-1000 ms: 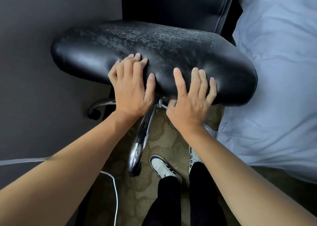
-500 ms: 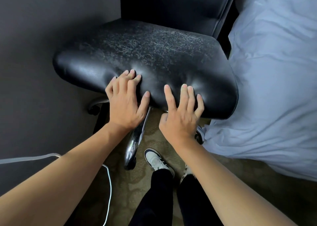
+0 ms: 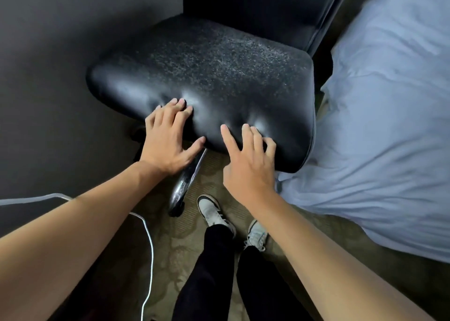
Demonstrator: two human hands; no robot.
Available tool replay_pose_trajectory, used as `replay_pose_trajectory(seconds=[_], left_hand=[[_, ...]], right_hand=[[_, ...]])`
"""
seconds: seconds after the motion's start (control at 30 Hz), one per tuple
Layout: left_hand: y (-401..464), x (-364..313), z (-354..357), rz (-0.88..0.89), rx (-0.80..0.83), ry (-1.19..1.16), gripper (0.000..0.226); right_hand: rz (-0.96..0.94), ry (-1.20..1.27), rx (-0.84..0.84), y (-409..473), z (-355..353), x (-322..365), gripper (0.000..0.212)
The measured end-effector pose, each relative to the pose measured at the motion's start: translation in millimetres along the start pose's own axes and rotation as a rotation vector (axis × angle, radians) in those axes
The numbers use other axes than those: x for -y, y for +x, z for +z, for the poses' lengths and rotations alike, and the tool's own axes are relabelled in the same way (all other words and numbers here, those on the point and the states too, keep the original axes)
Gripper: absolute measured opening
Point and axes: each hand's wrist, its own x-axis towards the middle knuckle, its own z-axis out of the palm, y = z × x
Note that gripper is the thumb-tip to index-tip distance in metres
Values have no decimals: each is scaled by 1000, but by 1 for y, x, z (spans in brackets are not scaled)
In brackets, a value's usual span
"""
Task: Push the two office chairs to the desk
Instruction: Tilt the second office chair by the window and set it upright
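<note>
A black leather office chair (image 3: 209,70) faces me, its worn seat in the middle of the view and its backrest at the top. My left hand (image 3: 168,138) lies flat on the seat's front edge, fingers spread. My right hand (image 3: 248,160) presses the same edge further right, fingers apart. Neither hand holds anything. A chrome leg (image 3: 185,182) of the chair base shows below the seat. No second chair and no desk is in view.
A bed with pale blue-white bedding (image 3: 389,126) touches the chair's right side. A dark wall (image 3: 48,77) stands on the left. A white cable (image 3: 146,247) trails over the patterned carpet (image 3: 180,242) by my feet (image 3: 214,211).
The chair seat has turned, its right corner now against the bedding. Both hands have slid lower along the front edge and my feet have stepped forward.
</note>
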Motion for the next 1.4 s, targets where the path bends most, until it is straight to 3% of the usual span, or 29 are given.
replay_pose_trajectory(seconds=[0.4,0.53,0.67,1.03,1.4], left_hand=[[-91,15,10,-15,156,75,73],[-134,2,5,-139,281,17,67],[-150,-15,-24,-246,365,-132,54],[-125,-60,-151,-315,64,-550,44],[-100,-68,-262,-282,-118,-626,42]], right_hand=[[-40,20,110,-71,37,36,83],[-17,152,244,-102,36,53,73],[123,346,311,-119,10,63,62],[179,481,151,-113,-118,93,58],[83,429,-9,-77,-244,106,55]])
